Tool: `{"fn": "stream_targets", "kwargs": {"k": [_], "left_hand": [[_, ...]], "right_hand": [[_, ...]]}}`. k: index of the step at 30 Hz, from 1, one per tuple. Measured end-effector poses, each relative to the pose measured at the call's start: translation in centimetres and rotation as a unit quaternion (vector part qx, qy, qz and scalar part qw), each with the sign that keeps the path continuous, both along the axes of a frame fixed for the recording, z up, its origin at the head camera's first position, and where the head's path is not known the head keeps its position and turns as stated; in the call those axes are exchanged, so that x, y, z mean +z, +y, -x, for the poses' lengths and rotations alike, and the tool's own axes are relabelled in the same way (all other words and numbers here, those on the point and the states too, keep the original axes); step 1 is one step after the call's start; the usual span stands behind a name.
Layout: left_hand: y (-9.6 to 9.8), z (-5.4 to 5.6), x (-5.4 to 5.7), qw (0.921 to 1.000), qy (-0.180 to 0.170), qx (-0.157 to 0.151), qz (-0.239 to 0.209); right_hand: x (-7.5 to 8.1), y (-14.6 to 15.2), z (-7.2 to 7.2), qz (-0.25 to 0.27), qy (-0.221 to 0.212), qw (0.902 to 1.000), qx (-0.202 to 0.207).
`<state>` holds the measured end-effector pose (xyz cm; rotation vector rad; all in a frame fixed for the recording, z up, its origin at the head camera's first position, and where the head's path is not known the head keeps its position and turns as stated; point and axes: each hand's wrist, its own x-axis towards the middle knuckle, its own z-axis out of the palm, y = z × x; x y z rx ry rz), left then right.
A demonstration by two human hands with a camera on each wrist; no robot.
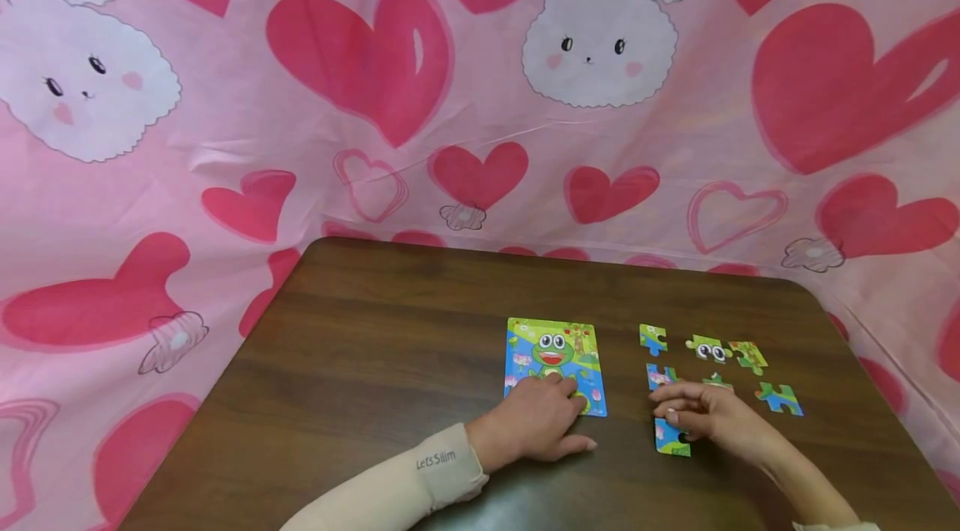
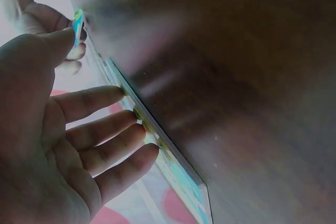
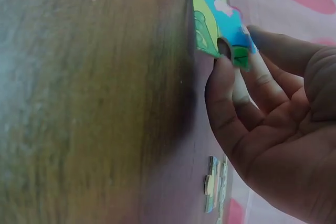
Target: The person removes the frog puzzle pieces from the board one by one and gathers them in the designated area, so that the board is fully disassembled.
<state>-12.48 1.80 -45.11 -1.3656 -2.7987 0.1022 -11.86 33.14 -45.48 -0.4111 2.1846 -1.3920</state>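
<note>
My left hand (image 1: 536, 421) rests its fingertips on the lower part of a frog picture board (image 1: 554, 341), covering some of it. Seen from the left wrist, the fingers (image 2: 107, 142) are nearly straight and touch the face of the board (image 2: 181, 179). My right hand (image 1: 716, 418) pinches a corner jigsaw piece (image 1: 670, 438), blue, pink and green, by its edges between thumb and fingers. The right wrist view shows this jigsaw piece (image 3: 228, 17) tilted, one edge close to the tabletop. Just beyond that hand lies another jigsaw piece (image 1: 660, 374) with a pink flower, partly covered by the fingers.
Several loose jigsaw pieces lie to the right of the board, among them one with eyes (image 1: 709, 350), a red-and-green one (image 1: 747, 357), a blue-green one (image 1: 780, 398) and a corner one (image 1: 652, 338). A pink heart-and-rabbit cloth (image 1: 480, 114) hangs behind the brown table (image 1: 390, 323).
</note>
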Motion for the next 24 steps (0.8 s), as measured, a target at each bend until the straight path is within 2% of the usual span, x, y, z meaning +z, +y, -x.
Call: {"fn": "stream_targets", "kwargs": {"k": [5,10,15,19,24], "left_hand": [[0.0,-0.1,-0.1,0.9999,0.015,-0.003,0.007],[0.1,-0.1,-0.3,0.9996,0.028,-0.005,0.009],[0.1,-0.1,-0.4,0.9992,0.038,-0.004,0.012],[0.1,-0.2,-0.4,0.9991,0.039,-0.004,0.014],[0.3,-0.6,-0.3,0.9989,0.039,0.008,0.024]], "right_hand": [[0.0,-0.6,-0.5,-0.042,0.050,0.9979,-0.006],[0.1,-1.0,-1.0,-0.101,0.102,0.9894,-0.023],[0.5,-1.0,-1.3,-0.144,0.124,0.9805,-0.050],[0.7,-1.1,-1.1,-0.180,0.129,0.9715,-0.084],[0.9,-1.3,-0.7,-0.161,0.088,0.9759,-0.118]]}}
